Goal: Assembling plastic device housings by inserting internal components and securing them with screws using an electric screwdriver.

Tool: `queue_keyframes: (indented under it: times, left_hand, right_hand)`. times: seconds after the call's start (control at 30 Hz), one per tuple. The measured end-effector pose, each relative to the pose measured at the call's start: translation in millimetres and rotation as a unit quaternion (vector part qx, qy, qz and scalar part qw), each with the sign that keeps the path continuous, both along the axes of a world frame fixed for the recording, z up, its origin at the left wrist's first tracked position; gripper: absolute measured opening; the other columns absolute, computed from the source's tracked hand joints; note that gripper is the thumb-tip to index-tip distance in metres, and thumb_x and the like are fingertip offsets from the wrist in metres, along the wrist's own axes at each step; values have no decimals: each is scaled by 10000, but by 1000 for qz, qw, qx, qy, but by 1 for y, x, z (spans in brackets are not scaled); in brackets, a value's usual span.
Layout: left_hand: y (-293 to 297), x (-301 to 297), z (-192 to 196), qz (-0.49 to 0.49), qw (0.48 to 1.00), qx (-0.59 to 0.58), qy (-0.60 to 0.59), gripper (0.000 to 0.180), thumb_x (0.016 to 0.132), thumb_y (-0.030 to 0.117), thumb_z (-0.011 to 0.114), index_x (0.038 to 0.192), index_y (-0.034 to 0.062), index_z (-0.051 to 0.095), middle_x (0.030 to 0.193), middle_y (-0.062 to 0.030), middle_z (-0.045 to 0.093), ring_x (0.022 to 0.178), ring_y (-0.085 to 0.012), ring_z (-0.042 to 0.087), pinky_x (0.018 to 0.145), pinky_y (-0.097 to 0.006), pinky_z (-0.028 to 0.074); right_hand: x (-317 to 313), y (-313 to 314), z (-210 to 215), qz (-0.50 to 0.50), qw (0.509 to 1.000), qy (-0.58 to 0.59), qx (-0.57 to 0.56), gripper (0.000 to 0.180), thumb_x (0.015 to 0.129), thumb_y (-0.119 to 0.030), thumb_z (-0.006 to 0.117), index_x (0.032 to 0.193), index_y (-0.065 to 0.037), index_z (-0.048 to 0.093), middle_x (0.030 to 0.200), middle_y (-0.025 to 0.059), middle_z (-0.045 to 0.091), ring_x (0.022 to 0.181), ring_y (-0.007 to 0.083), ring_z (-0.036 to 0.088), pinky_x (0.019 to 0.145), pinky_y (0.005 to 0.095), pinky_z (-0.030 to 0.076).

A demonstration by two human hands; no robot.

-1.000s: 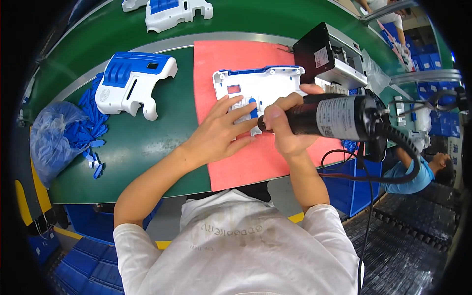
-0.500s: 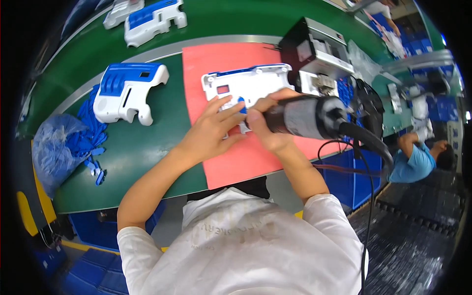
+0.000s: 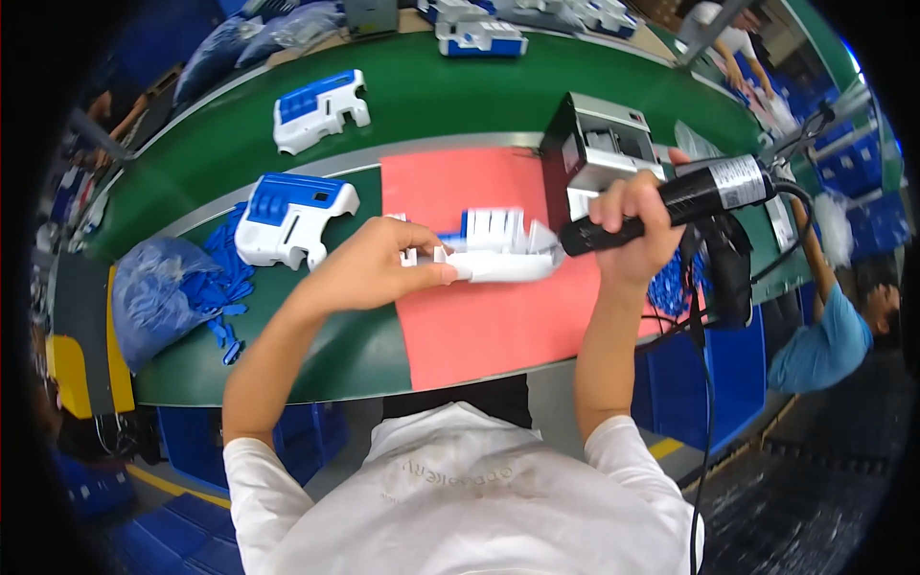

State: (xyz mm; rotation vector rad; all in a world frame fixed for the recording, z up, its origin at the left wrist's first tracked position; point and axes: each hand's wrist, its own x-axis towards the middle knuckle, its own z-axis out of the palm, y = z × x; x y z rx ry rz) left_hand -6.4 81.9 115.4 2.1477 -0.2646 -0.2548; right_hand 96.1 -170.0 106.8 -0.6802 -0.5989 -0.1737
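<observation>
My left hand (image 3: 369, 266) grips the left end of a white and blue plastic housing (image 3: 508, 267), fingers over its edge and thumb along its near side. The housing is tipped up on its side above the pink mat (image 3: 460, 350). In my right hand (image 3: 634, 225) is a black corded electric screwdriver (image 3: 704, 195), held level with its tip end pointing left, close to the housing's right end. Its cord runs off to the right.
At the left lie another white and blue housing (image 3: 292, 222), loose blue strips (image 3: 218, 283) and a plastic bag (image 3: 158, 297). A further housing (image 3: 319, 110) sits on the green belt. Behind the mat stands a black and silver machine (image 3: 606, 144). A person in a blue shirt (image 3: 824, 345) is at the right.
The housing, flat on the mat before, has been tipped up by my left hand. My right hand has drawn the screwdriver up and right, off the housing. My head view has shifted.
</observation>
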Motion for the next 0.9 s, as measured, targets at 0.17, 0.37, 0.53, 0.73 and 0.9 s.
queue_keyframes:
  times: [0.17, 0.37, 0.53, 0.73, 0.9]
  left_hand:
    - [22, 20, 42, 35, 987, 15, 153, 348, 855, 354, 701, 887, 8, 720, 692, -53, 631, 656, -105, 539, 586, -294, 415]
    - [39, 80, 43, -88, 988, 109, -72, 369, 825, 333, 700, 907, -26, 686, 722, -158, 641, 643, -261, 578, 619, -371, 431]
    - [37, 136, -9, -32, 920, 242, -307, 300, 834, 286, 686, 964, 17, 662, 957, -160, 664, 968, -349, 626, 841, -416, 488]
    - [71, 204, -93, 67, 839, 348, -413, 316, 829, 303, 687, 1038, 68, 651, 1113, -104, 652, 1140, -303, 573, 963, -462, 436]
    - [154, 242, -73, 397, 740, 375, -393, 482, 784, 297, 709, 1155, 16, 581, 1139, -214, 617, 1104, -393, 557, 908, -475, 454]
  right_hand:
    - [4, 8, 14, 6, 997, -5, 76, 565, 887, -10, 493, 1400, -91, 268, 696, 46, 426, 495, 154, 479, 487, 334, 465]
    - [-7, -4, 29, -131, 983, -87, 94, 588, 899, -76, 521, 1408, -88, 228, 691, 39, 432, 481, 145, 439, 481, 314, 428]
    - [-21, -17, 13, -55, 990, -120, -40, 564, 891, -96, 592, 1369, -74, 292, 656, 37, 444, 465, 140, 458, 431, 300, 420]
    - [-46, -6, -46, 28, 960, 62, -273, 667, 743, 148, 632, 1317, -21, 337, 820, 85, 594, 658, 121, 568, 569, 274, 474]
    - [-39, -16, -54, -64, 910, 22, -410, 549, 791, 49, 693, 1286, 35, 456, 1038, 88, 625, 921, 149, 643, 797, 290, 537]
